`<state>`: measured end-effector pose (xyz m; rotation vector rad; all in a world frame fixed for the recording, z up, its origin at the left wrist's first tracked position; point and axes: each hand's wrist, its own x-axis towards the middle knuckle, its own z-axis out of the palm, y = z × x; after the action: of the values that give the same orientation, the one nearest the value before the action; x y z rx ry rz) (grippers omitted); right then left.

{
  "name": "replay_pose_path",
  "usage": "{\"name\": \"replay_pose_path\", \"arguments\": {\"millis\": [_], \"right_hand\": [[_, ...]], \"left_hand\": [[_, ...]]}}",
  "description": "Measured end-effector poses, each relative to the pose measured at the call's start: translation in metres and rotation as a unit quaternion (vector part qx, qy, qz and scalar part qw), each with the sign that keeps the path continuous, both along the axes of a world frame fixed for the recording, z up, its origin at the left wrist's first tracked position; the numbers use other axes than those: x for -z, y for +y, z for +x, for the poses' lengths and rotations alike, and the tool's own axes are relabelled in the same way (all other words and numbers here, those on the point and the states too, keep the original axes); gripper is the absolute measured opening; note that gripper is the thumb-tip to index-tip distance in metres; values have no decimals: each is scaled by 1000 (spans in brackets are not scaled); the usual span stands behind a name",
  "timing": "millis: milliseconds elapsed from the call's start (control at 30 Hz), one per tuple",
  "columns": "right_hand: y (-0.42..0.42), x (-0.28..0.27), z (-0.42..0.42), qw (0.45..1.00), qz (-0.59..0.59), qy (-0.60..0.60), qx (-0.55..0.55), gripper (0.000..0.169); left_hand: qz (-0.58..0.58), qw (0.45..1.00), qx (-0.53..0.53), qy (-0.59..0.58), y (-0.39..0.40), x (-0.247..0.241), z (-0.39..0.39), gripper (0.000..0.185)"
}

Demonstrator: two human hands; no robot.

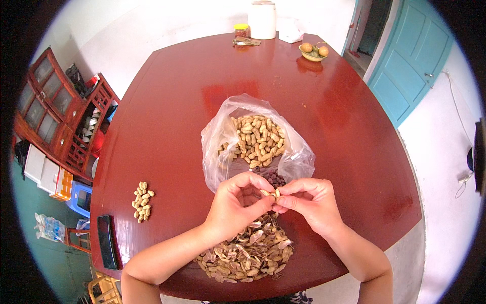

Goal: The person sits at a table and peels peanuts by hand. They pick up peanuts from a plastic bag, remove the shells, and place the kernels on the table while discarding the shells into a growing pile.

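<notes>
Both hands meet over the near part of the table. My left hand (pixel 243 197) and my right hand (pixel 309 201) pinch a peanut shell (pixel 276 194) between thumbs and fingers; it looks split, and whether a kernel is inside cannot be made out. Beneath the wrists spreads a heap of broken peanut shells (pixel 250 254). Just beyond my fingers lie dark shelled kernels (pixel 274 178), partly hidden by the hands. Behind them an opened clear plastic bag (pixel 214 152) holds many whole peanuts (pixel 260 140).
On the red wooden table (pixel 171 114), a small group of peanuts (pixel 142 201) and a smartphone (pixel 108 242) lie to the left. At the far end stand a yellow-lidded jar (pixel 241 31), a white canister (pixel 262 21) and a fruit bowl (pixel 313 57). A wooden cabinet (pixel 51 110) stands left.
</notes>
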<state>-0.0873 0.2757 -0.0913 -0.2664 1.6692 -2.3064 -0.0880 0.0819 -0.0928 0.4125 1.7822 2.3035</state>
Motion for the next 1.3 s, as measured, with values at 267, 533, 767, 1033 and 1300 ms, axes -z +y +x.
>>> {"name": "replay_pose_path", "arguments": {"millis": [267, 533, 767, 1033, 1300], "right_hand": [[-6, 1, 6, 990, 61, 124, 33, 9], [-4, -4, 5, 964, 139, 225, 24, 9], [-2, -6, 5, 987, 100, 128, -20, 7], [0, -8, 3, 992, 89, 78, -38, 10], [2, -50, 36, 952, -88, -7, -293, 6]], "left_hand": [[52, 993, 49, -94, -4, 0, -5, 15], [53, 989, 71, -115, -8, 1, -7, 13], [35, 990, 66, -121, -8, -1, -6, 12], [30, 988, 69, -134, -7, -1, -9, 12], [-102, 956, 252, -108, -16, -13, -8, 14]]}}
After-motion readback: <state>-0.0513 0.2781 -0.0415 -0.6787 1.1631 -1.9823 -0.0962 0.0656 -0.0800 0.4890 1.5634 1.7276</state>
